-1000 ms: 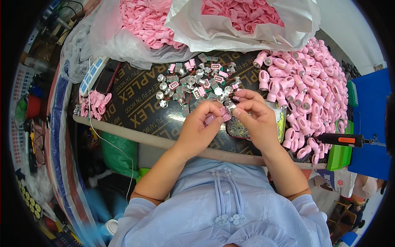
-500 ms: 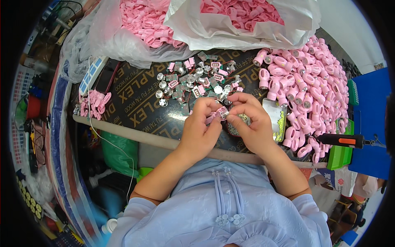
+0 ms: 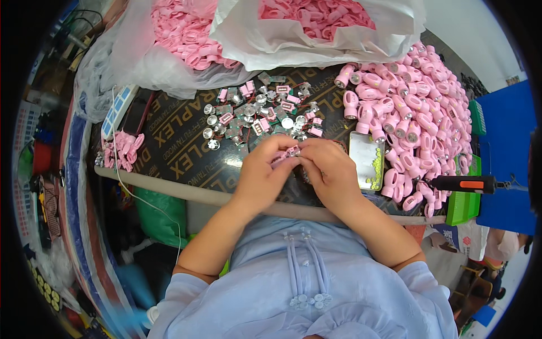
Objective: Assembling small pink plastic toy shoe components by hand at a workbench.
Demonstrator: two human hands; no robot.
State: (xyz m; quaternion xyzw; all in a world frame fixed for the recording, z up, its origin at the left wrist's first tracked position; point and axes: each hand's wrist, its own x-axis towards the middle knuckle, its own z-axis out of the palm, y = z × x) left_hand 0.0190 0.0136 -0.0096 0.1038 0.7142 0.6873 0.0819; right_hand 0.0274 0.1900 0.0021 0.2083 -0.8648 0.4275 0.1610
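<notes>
Your left hand [image 3: 261, 169] and right hand [image 3: 330, 169] meet over the near middle of the table [image 3: 169, 152], and the fingers of both pinch one small pink part [image 3: 289, 152] between them. Keep it low over the table, so that a slip drops it among the loose parts [image 3: 254, 116] just beyond, not into your lap. Press with the fingertips only and hold both wrists steady; the piece looks light and easily twisted. The heap of pink shells [image 3: 415, 116] lies to the right, the small tray of yellow bits [image 3: 367, 161] just beside your right hand.
</notes>
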